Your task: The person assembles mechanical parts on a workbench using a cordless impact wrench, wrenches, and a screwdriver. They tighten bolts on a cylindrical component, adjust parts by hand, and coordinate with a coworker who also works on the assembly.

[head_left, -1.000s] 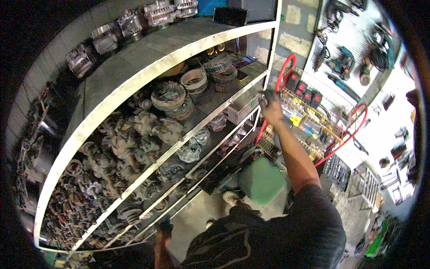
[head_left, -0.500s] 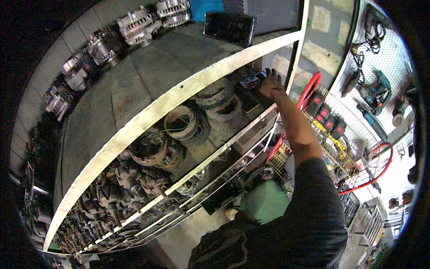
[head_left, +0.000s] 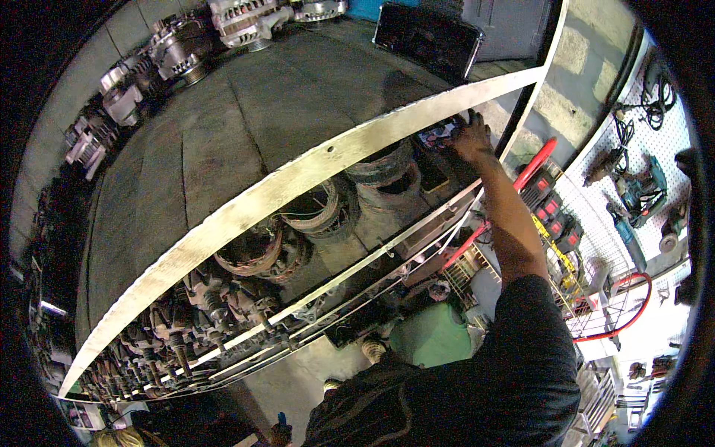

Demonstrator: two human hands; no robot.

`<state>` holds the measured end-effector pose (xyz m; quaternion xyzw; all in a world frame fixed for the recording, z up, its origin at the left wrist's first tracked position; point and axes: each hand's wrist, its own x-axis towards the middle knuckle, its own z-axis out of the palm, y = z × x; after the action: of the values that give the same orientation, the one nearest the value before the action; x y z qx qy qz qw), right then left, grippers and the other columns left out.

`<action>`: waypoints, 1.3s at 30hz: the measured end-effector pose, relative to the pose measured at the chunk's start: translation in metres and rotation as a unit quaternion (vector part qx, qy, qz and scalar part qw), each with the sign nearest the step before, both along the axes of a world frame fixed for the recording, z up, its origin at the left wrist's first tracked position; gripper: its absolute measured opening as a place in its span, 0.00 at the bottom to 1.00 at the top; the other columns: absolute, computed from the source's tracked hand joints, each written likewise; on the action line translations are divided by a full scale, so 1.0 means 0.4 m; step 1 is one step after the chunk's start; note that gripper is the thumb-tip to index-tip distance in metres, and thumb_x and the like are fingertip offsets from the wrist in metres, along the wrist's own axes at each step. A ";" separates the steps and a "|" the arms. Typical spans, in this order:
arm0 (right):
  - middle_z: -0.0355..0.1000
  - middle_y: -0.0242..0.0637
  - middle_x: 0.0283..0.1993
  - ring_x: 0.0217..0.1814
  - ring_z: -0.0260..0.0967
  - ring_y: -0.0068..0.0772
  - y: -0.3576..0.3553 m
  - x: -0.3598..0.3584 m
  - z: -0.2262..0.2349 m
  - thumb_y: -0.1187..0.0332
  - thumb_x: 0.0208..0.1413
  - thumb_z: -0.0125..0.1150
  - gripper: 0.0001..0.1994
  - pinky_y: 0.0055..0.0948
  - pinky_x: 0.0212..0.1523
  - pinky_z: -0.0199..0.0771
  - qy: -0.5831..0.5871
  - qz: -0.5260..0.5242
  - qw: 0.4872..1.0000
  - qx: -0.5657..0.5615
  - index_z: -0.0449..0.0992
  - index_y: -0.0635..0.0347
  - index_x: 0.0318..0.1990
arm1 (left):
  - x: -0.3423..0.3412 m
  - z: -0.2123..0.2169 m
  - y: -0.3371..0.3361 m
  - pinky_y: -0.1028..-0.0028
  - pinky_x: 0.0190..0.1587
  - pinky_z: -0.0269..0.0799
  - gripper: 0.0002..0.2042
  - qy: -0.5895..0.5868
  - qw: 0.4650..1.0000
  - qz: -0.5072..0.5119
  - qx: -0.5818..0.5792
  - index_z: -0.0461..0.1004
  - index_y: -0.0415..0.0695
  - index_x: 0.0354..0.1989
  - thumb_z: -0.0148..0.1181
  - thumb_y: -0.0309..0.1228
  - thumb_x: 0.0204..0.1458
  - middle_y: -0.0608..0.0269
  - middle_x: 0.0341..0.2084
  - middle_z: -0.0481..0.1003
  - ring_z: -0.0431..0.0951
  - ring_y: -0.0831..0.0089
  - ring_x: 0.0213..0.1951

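My right arm stretches up to the right end of the shelf under the pale metal edge strip. There my right hand (head_left: 473, 140), its fingers dark and stretched apart, rests against a small printed packet (head_left: 439, 135) with white and coloured patches. A dark flat piece with a yellowish edge (head_left: 435, 179) lies just nearer. To its left stands a stack of dirty ring-shaped metal parts (head_left: 383, 175). Low in the picture, my left hand (head_left: 279, 433) is closed around a small blue thing (head_left: 281, 419); the rest of that thing is hidden or too dark to make out.
The pale strip (head_left: 298, 175) bows across above the shelf. Alternators (head_left: 249, 21) and a black rectangular case (head_left: 428, 41) sit on the dark top. More ring parts and greasy axle-like parts (head_left: 212, 298) fill the left. A green container (head_left: 432, 335), wire basket and tool pegboard (head_left: 633, 141) stand right.
The view has shifted, so the shelf sits further right in the picture. My right hand stays by the packet. My left hand with the blue thing has come into view at the bottom.
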<state>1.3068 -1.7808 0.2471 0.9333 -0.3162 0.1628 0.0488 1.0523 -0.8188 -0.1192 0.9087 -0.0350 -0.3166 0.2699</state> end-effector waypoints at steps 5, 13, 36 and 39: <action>0.79 0.55 0.56 0.65 0.71 0.64 0.113 -0.160 -0.003 0.69 0.64 0.60 0.17 0.54 0.70 0.67 -0.376 0.191 0.903 0.087 0.80 0.64 0.58 | -0.063 -0.011 0.081 0.63 0.20 0.62 0.37 -0.086 0.993 -0.067 -0.052 0.57 0.56 0.83 0.61 0.30 0.63 0.68 0.16 0.64 0.65 0.71 0.17; 0.82 0.45 0.50 0.44 0.79 0.51 0.866 -0.463 -0.403 0.61 0.59 0.67 0.25 0.50 0.46 0.79 -0.081 0.345 0.919 0.171 0.77 0.59 0.64 | -0.223 -0.070 0.163 0.56 0.25 0.70 0.24 0.131 0.975 0.178 0.030 0.73 0.50 0.61 0.60 0.51 0.63 0.55 0.23 0.75 0.76 0.62 0.24; 0.78 0.42 0.47 0.51 0.78 0.42 2.826 -0.928 -0.176 0.59 0.64 0.74 0.17 0.40 0.56 0.77 0.255 0.836 0.226 0.430 0.79 0.58 0.53 | -0.921 0.662 0.582 0.57 0.45 0.76 0.17 -0.267 0.764 0.571 -0.134 0.81 0.36 0.50 0.67 0.39 0.65 0.44 0.37 0.82 0.80 0.54 0.37; 0.78 0.40 0.50 0.53 0.75 0.35 3.038 -0.886 -0.113 0.60 0.68 0.70 0.16 0.36 0.56 0.77 0.228 0.810 0.175 0.512 0.75 0.58 0.54 | -0.991 0.606 0.695 0.59 0.51 0.78 0.17 -0.258 0.707 0.653 -0.082 0.83 0.37 0.51 0.65 0.40 0.66 0.43 0.43 0.85 0.85 0.48 0.47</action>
<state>0.9523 -0.5655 0.2020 0.4811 0.6283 -0.3063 -0.5292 0.6561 -0.5406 0.1233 0.7247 0.4732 0.1900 0.4634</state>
